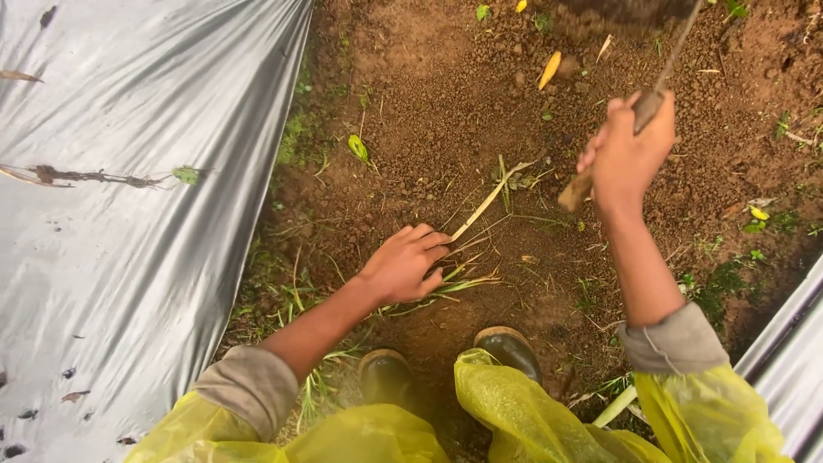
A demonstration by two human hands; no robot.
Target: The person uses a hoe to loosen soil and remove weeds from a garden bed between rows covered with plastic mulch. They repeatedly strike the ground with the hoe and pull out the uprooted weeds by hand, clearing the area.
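My left hand (pixel 403 264) reaches down to the brown soil and closes on a bunch of long grass blades and dry stalks (pixel 467 279) lying on the ground. My right hand (pixel 626 154) is raised to the right, gripping the wooden handle of a tool (pixel 649 107) whose thin shaft runs up toward a dark, soil-caked head (pixel 621 15) at the top edge. Both forearms come out of grey rolled cuffs and yellow rain sleeves (pixel 523 411).
A silver plastic sheet (pixel 129 214) covers the ground on the left, with dry leaves on it. Another strip of sheeting (pixel 789 351) runs along the right edge. My two dark rubber boots (pixel 510 347) stand on the soil below. Small weeds dot the bare earth.
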